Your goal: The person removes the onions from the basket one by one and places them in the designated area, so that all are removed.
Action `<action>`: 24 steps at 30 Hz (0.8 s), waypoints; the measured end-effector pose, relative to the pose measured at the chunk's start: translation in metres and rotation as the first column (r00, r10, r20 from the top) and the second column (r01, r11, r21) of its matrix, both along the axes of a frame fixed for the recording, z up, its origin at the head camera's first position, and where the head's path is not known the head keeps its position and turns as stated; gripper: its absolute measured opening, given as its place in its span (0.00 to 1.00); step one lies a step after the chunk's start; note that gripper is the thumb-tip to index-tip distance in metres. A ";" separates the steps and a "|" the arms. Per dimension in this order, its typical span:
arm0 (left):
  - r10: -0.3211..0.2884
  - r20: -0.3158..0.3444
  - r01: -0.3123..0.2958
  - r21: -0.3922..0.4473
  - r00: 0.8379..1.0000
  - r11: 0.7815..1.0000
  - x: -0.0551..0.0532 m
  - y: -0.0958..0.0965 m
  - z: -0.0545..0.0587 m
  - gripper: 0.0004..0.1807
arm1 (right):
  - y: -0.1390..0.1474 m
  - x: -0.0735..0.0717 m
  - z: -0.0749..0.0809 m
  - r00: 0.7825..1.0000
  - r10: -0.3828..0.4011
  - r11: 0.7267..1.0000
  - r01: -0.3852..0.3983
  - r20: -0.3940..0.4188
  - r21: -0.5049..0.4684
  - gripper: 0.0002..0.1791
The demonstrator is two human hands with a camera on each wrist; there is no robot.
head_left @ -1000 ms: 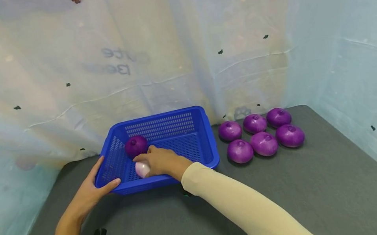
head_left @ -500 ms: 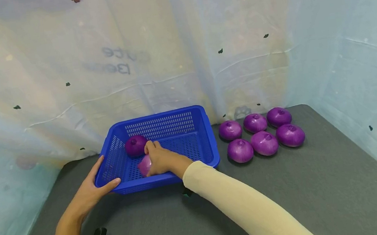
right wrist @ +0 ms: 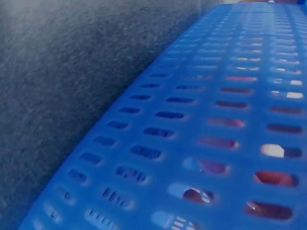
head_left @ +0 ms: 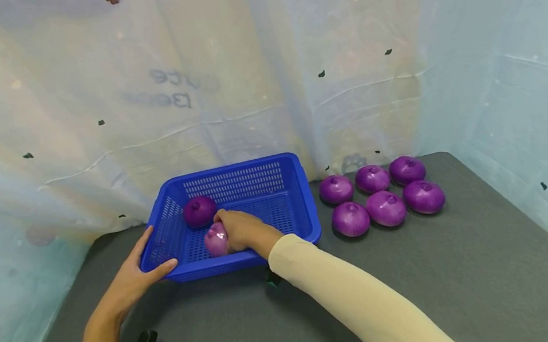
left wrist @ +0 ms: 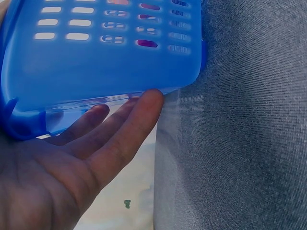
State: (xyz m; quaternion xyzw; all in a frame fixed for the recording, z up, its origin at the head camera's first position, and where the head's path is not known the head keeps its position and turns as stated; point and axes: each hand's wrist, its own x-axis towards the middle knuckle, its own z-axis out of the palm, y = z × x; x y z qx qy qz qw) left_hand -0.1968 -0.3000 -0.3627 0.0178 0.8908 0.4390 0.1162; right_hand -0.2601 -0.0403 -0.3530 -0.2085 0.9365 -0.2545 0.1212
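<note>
A blue plastic basket [head_left: 244,262] with slotted walls stands on the grey table. My left hand [head_left: 130,282] holds its near left corner, thumb at the front rim and fingers along the left side. In the left wrist view, its fingers [left wrist: 127,132] reach along the outside of the wall. Inside the basket, my right hand [head_left: 245,229] grips a light purple onion [head_left: 217,240] near the front wall. A darker purple onion [head_left: 199,211] lies behind it, toward the back left. The basket's slotted wall [right wrist: 192,120] mostly hides the right hand in the right wrist view.
Several purple onions [head_left: 386,208] stand in two rows on the table [head_left: 473,260], right of the basket. A pale patterned curtain [head_left: 250,70] hangs close behind the basket and along both sides.
The light onion, first showing its pale end, has been turned in my right hand and shifted slightly right inside the basket. My left hand and the basket stay put.
</note>
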 end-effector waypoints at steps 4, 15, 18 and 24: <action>-0.006 -0.009 0.006 -0.001 1.000 1.000 -0.001 -0.001 0.000 0.54 | 0.001 0.001 0.004 1.000 0.001 0.993 -0.003 -0.019 -0.120 0.46; -0.017 -0.026 0.017 0.000 1.000 1.000 -0.002 0.000 -0.002 0.53 | 0.018 0.008 0.016 0.994 0.045 0.941 -0.076 -0.100 -0.329 0.49; -0.013 -0.021 0.013 -0.004 1.000 1.000 -0.003 0.000 -0.003 0.53 | 0.031 0.010 0.017 0.995 0.027 0.928 -0.061 -0.097 -0.369 0.49; -0.009 -0.003 0.009 0.001 1.000 1.000 -0.005 -0.001 -0.005 0.53 | 0.060 0.020 0.020 0.990 0.024 0.915 -0.077 -0.137 -0.397 0.51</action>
